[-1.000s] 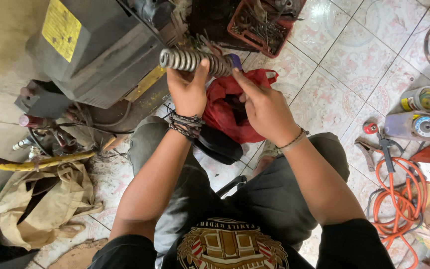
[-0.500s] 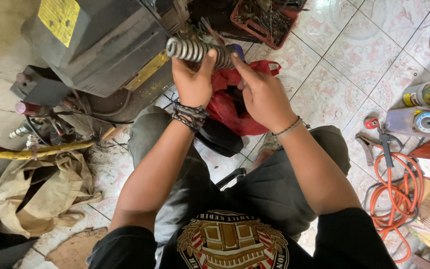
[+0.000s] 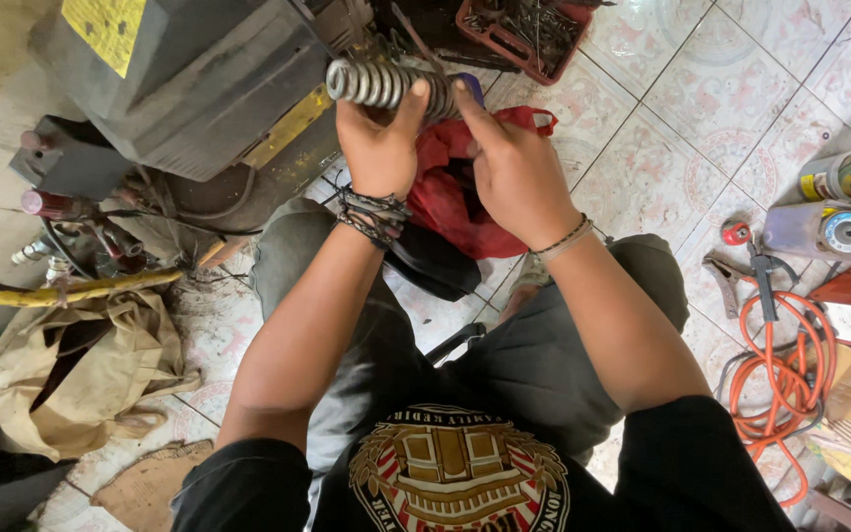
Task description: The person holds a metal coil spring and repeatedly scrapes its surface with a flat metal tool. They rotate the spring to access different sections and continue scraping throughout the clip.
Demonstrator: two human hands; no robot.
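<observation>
Left hand (image 3: pixel 378 138) fingers clamp the coil spring (image 3: pixel 386 85); right hand (image 3: pixel 509 167) fingers pinch its end, above the red bag (image 3: pixel 465 202).

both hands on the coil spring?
Yes: the left hand and right hand both grip the metal coil spring.

Black short-sleeved T-shirt (image 3: pixel 465 473), sleeves ending above the elbows, forearms bare. Chest print at 6 o'clock of the view: gold-and-cream crest with laurel-like leaves, red and white stripes below, arched lettering on top. Dark grey trousers (image 3: pixel 544 355), loose cut, creased at the knees. Left hand (image 3: pixel 378 138): wrist stacked with several dark braided and beaded bracelets (image 3: pixel 371 212). Right hand (image 3: pixel 514 172): one thin cord bracelet (image 3: pixel 563 238) on the wrist, pale and dark strands. No gloves, no rings visible.
</observation>
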